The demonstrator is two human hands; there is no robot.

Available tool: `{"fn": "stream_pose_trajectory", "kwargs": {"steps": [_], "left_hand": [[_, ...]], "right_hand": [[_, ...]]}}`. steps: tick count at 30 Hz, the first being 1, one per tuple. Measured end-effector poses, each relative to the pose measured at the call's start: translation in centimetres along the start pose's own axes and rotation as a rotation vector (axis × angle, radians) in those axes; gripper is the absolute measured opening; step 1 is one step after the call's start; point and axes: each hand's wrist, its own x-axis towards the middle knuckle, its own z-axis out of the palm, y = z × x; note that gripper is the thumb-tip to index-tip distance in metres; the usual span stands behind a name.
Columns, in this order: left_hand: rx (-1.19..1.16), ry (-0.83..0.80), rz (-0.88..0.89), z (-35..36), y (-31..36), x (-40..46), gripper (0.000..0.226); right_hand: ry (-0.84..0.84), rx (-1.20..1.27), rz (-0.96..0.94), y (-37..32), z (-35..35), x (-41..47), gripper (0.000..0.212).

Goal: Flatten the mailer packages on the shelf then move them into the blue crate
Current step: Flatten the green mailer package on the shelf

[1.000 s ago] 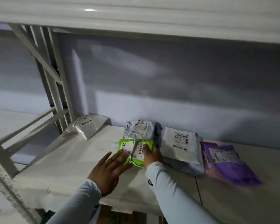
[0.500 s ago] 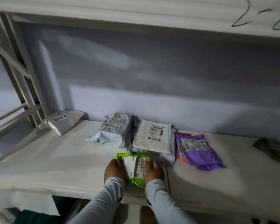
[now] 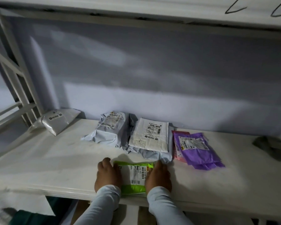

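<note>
A small green mailer [image 3: 134,176] with a white label lies near the front edge of the white shelf [image 3: 47,168]. My left hand [image 3: 107,175] rests on its left side and my right hand [image 3: 158,177] on its right side, both pressing down on it. Behind it lie a crumpled grey mailer [image 3: 108,130], a white mailer [image 3: 150,135] stacked on another grey one, and a purple mailer [image 3: 195,148] over a pink one. A silver-grey mailer [image 3: 57,121] lies at the back left. The blue crate is not in view.
A white shelf board [image 3: 136,8] runs overhead. The metal frame upright and braces [image 3: 15,75] stand at the left. A dark grey cloth-like thing [image 3: 271,148] lies at the shelf's far right. A grey wall closes the back.
The green mailer came toward the front edge of the shelf, away from the grey one. My left hand went from flat on top to its left side. The view shifted right.
</note>
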Motion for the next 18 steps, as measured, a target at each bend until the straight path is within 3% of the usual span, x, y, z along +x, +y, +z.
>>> {"fn": "stream_pose_trajectory", "kwargs": {"steps": [2,5,8,18], "left_hand": [[0.082,0.047,0.225,0.9,0.0,-0.5,0.039],[0.300,-0.160,0.508,2.4,0.3,-1.7,0.051],[0.383,-0.251,0.584,3.0,-0.4,-2.1,0.052],[0.446,-0.208,0.590,3.1,-0.8,-1.8,0.054]], "right_hand": [[0.063,0.035,-0.104,-0.7,0.6,-0.5,0.041],[0.006,-0.002,-0.430,-1.3,2.4,-1.5,0.042],[-0.054,-0.033,-0.500,-0.9,3.6,-1.3,0.044],[-0.132,-0.049,-0.495,-0.8,3.7,-0.8,0.049]]}}
